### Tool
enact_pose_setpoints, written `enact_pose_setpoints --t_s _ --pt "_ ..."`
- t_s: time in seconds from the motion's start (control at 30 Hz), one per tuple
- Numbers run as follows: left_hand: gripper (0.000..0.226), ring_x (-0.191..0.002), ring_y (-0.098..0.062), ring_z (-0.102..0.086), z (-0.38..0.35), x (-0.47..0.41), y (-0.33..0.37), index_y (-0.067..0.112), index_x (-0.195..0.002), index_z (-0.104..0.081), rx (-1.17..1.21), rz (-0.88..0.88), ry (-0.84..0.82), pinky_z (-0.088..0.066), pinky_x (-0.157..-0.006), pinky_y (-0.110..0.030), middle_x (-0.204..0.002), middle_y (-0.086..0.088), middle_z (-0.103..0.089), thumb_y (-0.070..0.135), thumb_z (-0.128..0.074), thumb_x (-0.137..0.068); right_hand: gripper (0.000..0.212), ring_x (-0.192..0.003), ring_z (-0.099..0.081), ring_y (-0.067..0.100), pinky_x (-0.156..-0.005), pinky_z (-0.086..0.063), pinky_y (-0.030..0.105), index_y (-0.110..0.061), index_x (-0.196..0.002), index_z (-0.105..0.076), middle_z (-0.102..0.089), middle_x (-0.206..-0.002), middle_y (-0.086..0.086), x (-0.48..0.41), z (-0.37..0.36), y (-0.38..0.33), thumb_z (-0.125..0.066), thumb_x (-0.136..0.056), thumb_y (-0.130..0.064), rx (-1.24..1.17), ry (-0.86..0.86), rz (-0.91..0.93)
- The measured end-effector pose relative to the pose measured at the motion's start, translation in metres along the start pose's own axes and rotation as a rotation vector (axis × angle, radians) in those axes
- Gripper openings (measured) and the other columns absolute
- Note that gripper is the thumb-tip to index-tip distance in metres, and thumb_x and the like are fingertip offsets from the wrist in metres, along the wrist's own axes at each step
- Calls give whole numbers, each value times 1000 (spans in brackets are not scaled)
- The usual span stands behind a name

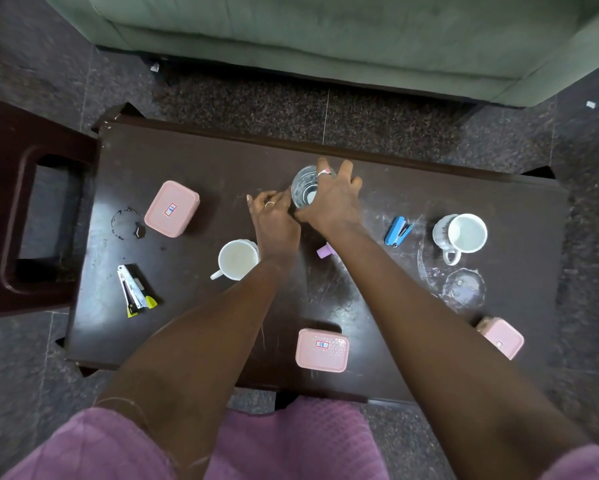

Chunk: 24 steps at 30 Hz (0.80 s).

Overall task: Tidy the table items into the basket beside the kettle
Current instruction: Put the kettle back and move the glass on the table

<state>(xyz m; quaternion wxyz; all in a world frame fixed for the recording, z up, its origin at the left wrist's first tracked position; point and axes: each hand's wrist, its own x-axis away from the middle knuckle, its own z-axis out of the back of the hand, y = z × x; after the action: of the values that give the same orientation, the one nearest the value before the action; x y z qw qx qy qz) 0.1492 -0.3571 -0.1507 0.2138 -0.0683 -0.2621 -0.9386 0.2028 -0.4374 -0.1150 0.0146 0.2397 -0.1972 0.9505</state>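
Far left of the left hand, past the left edge of the counter (194, 154), stands a dark brown chair (11, 202). Well left of that hand lie a thin black ring (120, 221) and a pink lidded box (171, 209), with bare surface between the box and the hand. A silver stapler (133, 292) lies nearer the person, by the left edge. A white cup (237, 259) sits just beside the left wrist. The left hand (274, 220) curls its fingers against the left side of the glass (304, 190); I cannot tell whether it holds anything. The right hand (336, 202) wraps its fingers round the right side of the glass, which stands close to the far edge. A small purple piece (324, 251) lies beside the right wrist, and a second pink box (322, 349) sits at the near edge between the forearms. Right of the right hand come a blue stapler (397, 231), a white mug (460, 235), a round clear lid (464, 287), and a third pink box (500, 336) at the near right corner.
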Motion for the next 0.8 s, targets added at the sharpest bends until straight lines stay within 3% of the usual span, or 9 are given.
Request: enact_pose_setpoints --t_s 0.2,0.37,0.5,0.63,0.8 --pt "49 -119 -25 -44 9 3 -1 15 -127 -56 -12 -66 -24 -10 -116 -41 -119 0 -65 0 -46 -82 106 -119 -30 35 -92 -44 42 -27 -143 -18 -26 -132 11 6 1 5 -81 -59 -35 -87 -25 -19" --pt "56 -121 -28 -44 16 9 -8 9 -133 -49 50 -105 -8 -12 -114 -35 -126 -9 -61 -6 -44 -79 115 -121 -30 34 -84 -46 42 -28 -144 -9 -24 -136 8 22 2 5 -83 -56 -38 -42 18 -138" --pt "61 -123 -31 -44 25 19 -19 3 -133 -50 172 -125 14 -15 -111 -25 -128 -14 -59 -15 -42 -76 103 -124 -29 35 -94 -42 43 -20 -143 -15 -17 -146 13 40 -3 -17 -80 -64 -33 111 128 -111" --pt "56 -121 -35 -44 48 20 -39 1 -131 -50 279 -168 40 -24 -108 -26 -129 -18 -56 -15 -41 -78 88 -124 -30 38 -99 -37 46 -17 -141 -23 -18 -147 16 45 -3 -60 -74 -70 -33 125 254 -64" --pt "46 -126 -31 -42 107 4 -95 2 -133 -48 364 -89 157 -27 -111 -31 -132 -17 -53 -5 -46 -87 65 -120 -36 38 -98 -37 48 -15 -130 -42 -31 -138 16 46 -20 -156 -69 -75 -35 102 210 56"
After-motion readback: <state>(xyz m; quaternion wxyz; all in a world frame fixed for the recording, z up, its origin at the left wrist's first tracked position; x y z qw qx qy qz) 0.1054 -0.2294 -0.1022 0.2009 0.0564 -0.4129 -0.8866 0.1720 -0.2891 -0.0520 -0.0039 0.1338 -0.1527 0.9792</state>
